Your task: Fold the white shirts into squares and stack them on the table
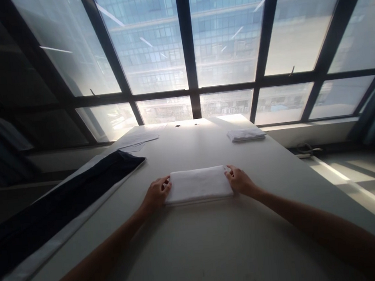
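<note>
A white folded cloth (200,184) lies flat on the table in front of me, its layers showing along the near edge. My left hand (159,192) grips its left side, thumb and fingers closed at the edge. At the right side, my right hand (239,179) pinches the cloth near its far corner. The undersides of the fingers are partly hidden. Farther back on the right sits another folded white cloth (246,135), touched by neither hand.
The white table (211,248) reaches toward large windows. Along its left side lies a long dark navy fabric (80,199) over white material. White sheets (137,141) rest at the back left. A cable (307,149) is on the floor at right, beyond the table's edge.
</note>
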A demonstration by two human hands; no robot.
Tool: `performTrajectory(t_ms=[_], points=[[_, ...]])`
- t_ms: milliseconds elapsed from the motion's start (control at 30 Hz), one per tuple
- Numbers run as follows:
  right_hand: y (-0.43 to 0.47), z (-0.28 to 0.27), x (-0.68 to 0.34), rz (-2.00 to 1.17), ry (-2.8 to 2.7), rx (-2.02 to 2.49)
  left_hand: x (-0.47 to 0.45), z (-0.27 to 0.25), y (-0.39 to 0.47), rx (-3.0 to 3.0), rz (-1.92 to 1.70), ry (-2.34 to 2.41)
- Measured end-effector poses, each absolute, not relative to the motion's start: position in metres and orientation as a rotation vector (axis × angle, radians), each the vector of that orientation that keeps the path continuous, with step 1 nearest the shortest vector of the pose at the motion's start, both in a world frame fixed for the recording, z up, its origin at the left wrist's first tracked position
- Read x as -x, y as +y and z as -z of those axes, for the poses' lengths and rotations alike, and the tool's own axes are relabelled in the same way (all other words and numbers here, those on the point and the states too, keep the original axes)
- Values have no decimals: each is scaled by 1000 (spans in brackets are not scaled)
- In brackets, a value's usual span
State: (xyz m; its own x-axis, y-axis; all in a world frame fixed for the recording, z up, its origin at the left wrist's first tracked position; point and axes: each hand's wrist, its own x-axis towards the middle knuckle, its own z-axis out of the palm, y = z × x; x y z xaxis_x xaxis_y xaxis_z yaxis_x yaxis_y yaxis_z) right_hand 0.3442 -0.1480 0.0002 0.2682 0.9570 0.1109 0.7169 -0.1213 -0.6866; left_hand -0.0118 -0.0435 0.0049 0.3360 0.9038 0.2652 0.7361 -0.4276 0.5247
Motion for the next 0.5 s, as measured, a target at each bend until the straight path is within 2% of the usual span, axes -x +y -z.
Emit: performTrajectory(t_ms=[133, 333, 500], points=[[-157, -14, -343, -688, -1518, 1824, 15, -24, -49, -2144, -520, 1504], [-162, -28, -351, -1310, -1009, 1527, 17, -44, -56, -1778, -320, 1333], [-159, -26, -353, -1427, -920, 1457, 15, -52, -67, -1551, -400, 1223]])
